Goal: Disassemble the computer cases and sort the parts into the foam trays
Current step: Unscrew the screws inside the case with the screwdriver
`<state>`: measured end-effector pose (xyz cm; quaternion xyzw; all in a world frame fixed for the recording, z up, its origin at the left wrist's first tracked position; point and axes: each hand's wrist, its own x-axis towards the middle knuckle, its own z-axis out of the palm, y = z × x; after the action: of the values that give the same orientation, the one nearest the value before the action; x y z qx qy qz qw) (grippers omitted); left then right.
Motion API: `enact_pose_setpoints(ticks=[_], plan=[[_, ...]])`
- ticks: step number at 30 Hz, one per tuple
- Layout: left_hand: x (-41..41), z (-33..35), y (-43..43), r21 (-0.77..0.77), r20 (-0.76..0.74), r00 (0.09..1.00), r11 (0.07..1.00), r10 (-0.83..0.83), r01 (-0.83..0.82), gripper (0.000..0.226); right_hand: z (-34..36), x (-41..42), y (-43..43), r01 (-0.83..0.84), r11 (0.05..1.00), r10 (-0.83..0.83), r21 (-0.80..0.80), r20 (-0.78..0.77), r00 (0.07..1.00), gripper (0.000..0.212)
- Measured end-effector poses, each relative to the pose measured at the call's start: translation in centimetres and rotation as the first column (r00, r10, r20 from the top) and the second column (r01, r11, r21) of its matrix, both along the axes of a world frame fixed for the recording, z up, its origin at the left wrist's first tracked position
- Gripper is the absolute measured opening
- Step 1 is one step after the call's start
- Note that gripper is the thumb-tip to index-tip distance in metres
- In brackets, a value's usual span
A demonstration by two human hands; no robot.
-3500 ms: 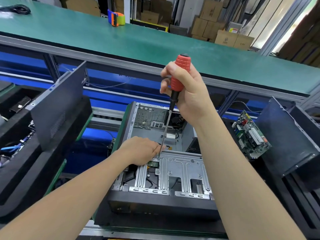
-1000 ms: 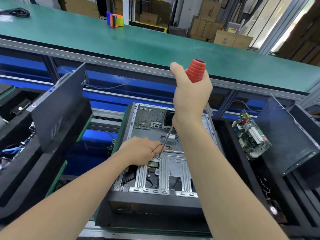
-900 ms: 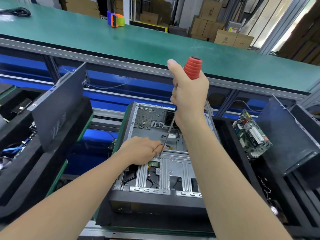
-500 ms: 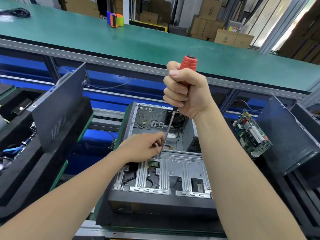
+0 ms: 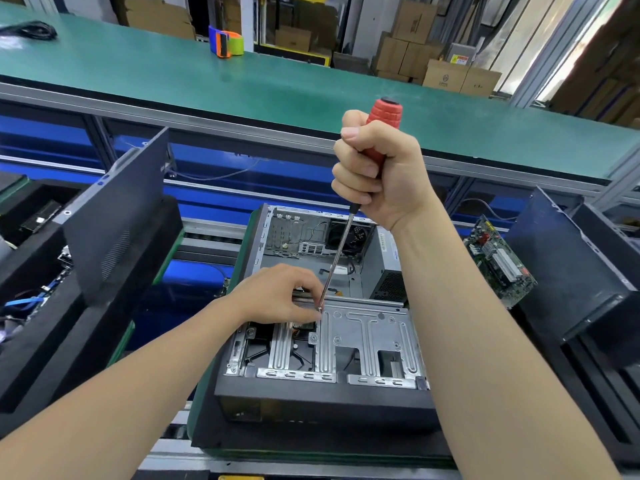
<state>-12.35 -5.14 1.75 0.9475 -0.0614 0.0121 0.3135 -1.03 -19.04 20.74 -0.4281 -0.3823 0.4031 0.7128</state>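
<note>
An open computer case (image 5: 363, 271) lies in front of me, with a silver drive cage (image 5: 367, 337) across its near half. My right hand (image 5: 377, 174) grips the red handle of a long screwdriver (image 5: 337, 258). The shaft slants down and its tip meets the cage's back edge. My left hand (image 5: 277, 296) rests on the cage there, and its fingertips pinch the shaft near the tip. A fan and a rear I/O plate show deep inside the case.
A black foam tray (image 5: 48, 323) on the left has a dark case panel (image 5: 117, 216) leaning in it. At the right, a green motherboard (image 5: 498, 261) and another dark panel (image 5: 568, 258) stand in a foam tray. A green workbench (image 5: 242, 77) with a tape dispenser (image 5: 225, 43) runs behind.
My right hand has twisted round the screwdriver handle, from thumb up to fingers wrapped in front. My left hand's fingers have lifted slightly along the shaft. The tip stays on the same spot.
</note>
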Motion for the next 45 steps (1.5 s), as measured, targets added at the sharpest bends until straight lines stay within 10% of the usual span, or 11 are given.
enact_pose_setpoints(ticks=[18, 29, 45], plan=[[1.2, 0.4, -3.5, -0.160, 0.092, 0.958, 0.953, 0.272, -0.256, 0.016, 2.4, 1.6, -8.1, 0.266, 0.964, -0.251, -0.030, 0.239, 0.938, 0.032], [7.7, 3.5, -18.7, -0.266, 0.070, 0.994, 0.962, 0.089, -0.067, 0.012, -0.2, 7.6, -18.0, 0.516, 0.828, -0.445, -0.221, 0.302, 0.843, 0.034], [14.9, -2.0, -39.0, 0.323, -0.252, 0.962, 0.946, 0.109, -0.022, 0.006, -15.6, 14.4, -31.5, 0.576, 0.578, -0.631, -0.578, 0.132, 0.764, 0.027]])
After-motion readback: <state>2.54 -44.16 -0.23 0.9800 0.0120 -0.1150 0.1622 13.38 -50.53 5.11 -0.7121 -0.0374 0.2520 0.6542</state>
